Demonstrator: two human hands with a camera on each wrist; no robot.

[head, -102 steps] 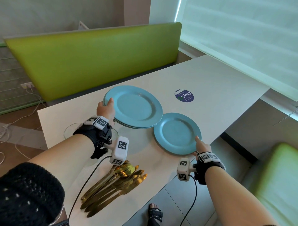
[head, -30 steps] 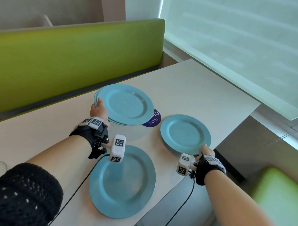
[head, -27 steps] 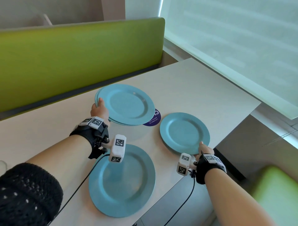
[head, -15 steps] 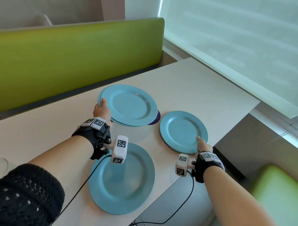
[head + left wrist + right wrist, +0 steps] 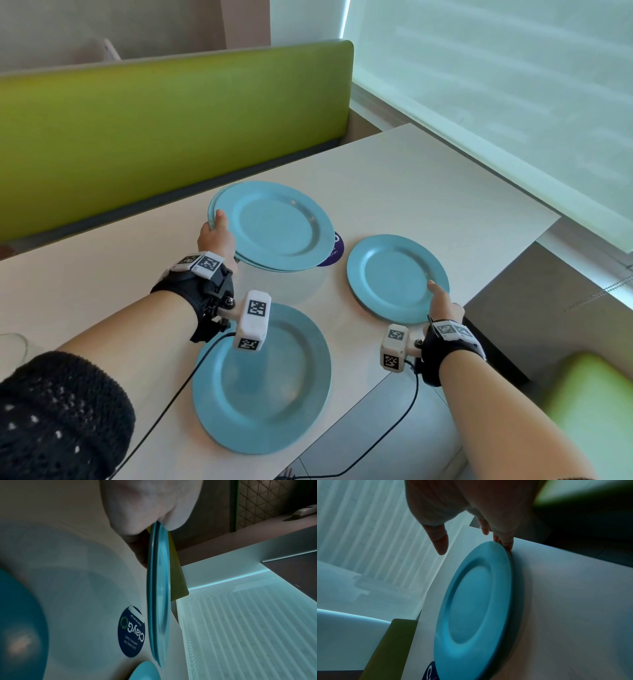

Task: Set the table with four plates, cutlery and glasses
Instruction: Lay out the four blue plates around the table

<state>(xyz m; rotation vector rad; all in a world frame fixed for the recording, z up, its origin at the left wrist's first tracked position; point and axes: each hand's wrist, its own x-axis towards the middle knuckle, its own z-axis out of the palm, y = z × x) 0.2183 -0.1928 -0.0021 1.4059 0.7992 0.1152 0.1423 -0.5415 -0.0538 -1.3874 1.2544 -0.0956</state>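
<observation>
My left hand (image 5: 216, 236) grips the left rim of a stack of two blue plates (image 5: 274, 228), thumb on top, and holds it just above the white table (image 5: 428, 192). The left wrist view shows the stack (image 5: 159, 588) edge-on, pinched by my left hand (image 5: 145, 507). A third blue plate (image 5: 394, 277) lies flat at the right. My right hand (image 5: 442, 305) is at its near rim. In the right wrist view the fingertips (image 5: 505, 543) touch that plate's (image 5: 476, 608) edge and the thumb (image 5: 440, 540) is off it. A fourth plate (image 5: 274, 383) lies near me.
A round dark blue sticker (image 5: 335, 250) shows partly under the held stack. A green bench back (image 5: 154, 120) runs behind the table, and a green seat (image 5: 589, 404) is at the lower right. A glass (image 5: 12, 346) shows at the left edge. The table's right edge is close to the right plate.
The held stack has drifted right and now covers more of the sticker. My right thumb has lifted off the right plate's rim. The plates on the table have barely moved.
</observation>
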